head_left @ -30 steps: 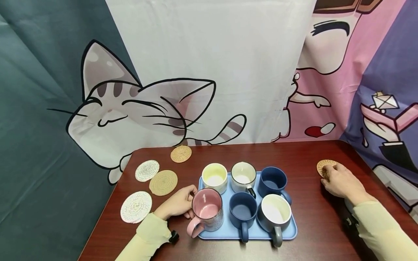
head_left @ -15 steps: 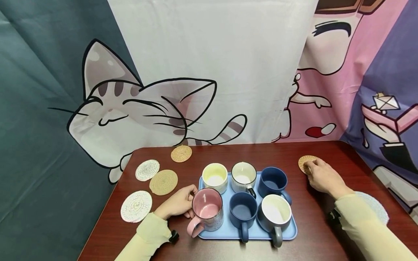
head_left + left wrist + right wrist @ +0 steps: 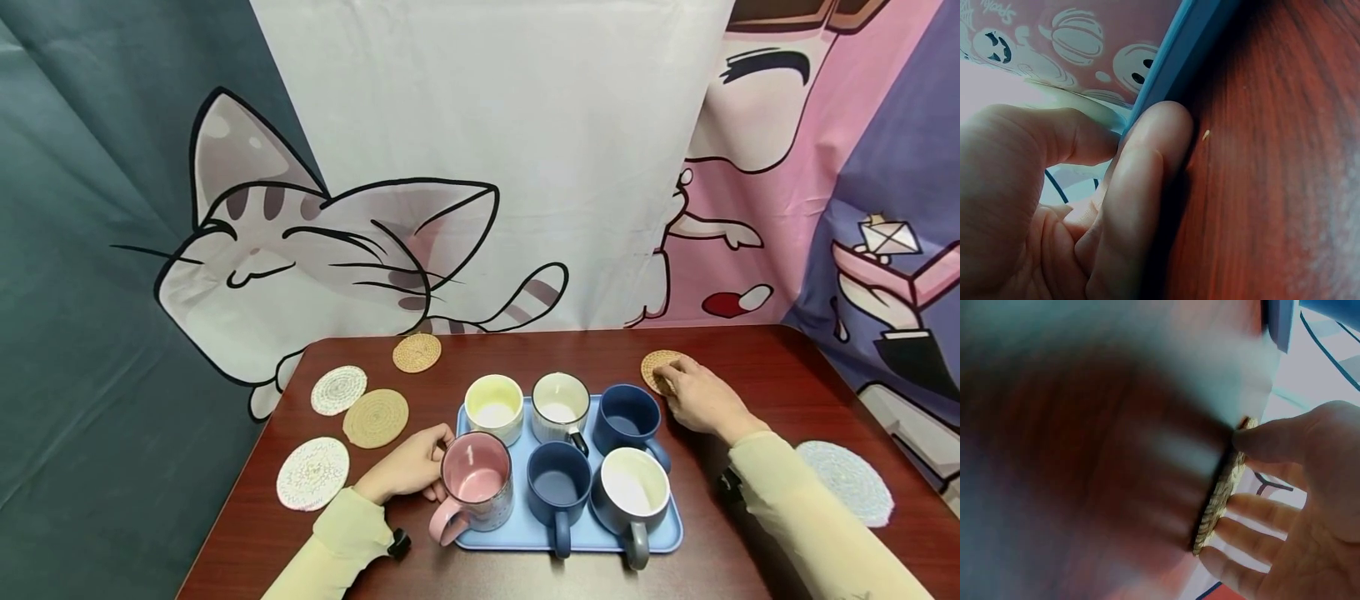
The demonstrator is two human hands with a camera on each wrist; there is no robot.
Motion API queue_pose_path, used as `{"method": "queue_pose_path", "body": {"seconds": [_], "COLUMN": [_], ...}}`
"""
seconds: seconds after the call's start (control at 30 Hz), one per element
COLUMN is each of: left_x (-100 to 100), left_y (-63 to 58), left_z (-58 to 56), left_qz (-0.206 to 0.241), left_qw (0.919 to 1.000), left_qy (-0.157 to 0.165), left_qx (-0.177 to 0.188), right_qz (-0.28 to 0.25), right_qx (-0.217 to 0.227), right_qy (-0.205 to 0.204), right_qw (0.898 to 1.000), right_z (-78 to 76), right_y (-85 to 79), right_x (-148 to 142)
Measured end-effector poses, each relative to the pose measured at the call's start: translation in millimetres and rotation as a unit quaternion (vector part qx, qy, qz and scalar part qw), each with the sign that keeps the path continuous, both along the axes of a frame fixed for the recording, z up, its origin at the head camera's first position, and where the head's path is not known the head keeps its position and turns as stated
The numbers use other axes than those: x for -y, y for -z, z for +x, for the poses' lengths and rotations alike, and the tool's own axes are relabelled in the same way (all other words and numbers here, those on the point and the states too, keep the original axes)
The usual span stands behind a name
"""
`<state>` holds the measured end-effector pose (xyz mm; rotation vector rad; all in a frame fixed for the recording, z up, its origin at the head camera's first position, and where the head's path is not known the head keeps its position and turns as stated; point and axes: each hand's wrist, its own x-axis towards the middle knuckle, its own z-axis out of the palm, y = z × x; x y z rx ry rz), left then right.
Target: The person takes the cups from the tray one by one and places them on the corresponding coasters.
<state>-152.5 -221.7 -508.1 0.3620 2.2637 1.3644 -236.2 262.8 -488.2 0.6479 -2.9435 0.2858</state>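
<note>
At the left side of the blue tray (image 3: 517, 542), my left hand (image 3: 408, 467) pinches the rim between thumb and fingers, as the left wrist view shows up close. Right beside those fingers, a pink mug (image 3: 480, 487) stands on the tray with its handle toward me. Off the tray's back right corner, my right hand (image 3: 701, 396) holds a round tan woven coaster (image 3: 657, 364) by its edge. In the right wrist view the coaster (image 3: 1225, 484) appears edge-on, thumb at one end and fingertips along the side, close over the table.
Several more mugs share the tray, among them a navy mug (image 3: 558, 479) and a grey mug (image 3: 633, 487), plus a yellow cup (image 3: 493, 404). Coasters lie at left, including a white coaster (image 3: 312, 473) and a tan coaster (image 3: 376, 418). A pale blue mat (image 3: 847, 479) lies near the right sleeve.
My right hand has carried the tan coaster leftward along the back of the table, toward the tray. The pale blue mat has come into sight behind the sleeve. My left hand stays put.
</note>
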Motion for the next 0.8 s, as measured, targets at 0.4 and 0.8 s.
{"method": "queue_pose_path", "body": {"seconds": [0.4, 0.8], "left_x": [1.9, 1.1], "left_y": [0.7, 0.2], "left_z": [-0.5, -0.9], "left_qz": [-0.002, -0.01], "left_qw": [0.9999, 0.9999], "left_qy": [0.008, 0.009], "left_qx": [-0.008, -0.007], "right_qz": [-0.004, -0.007], "right_qx": [0.058, 0.096], "right_qy": [-0.048, -0.065], "right_qw": [0.997, 0.993], "right_z": [-13.9, -24.4], "right_y": [-5.8, -2.3], "right_x": [23.4, 38.0]}}
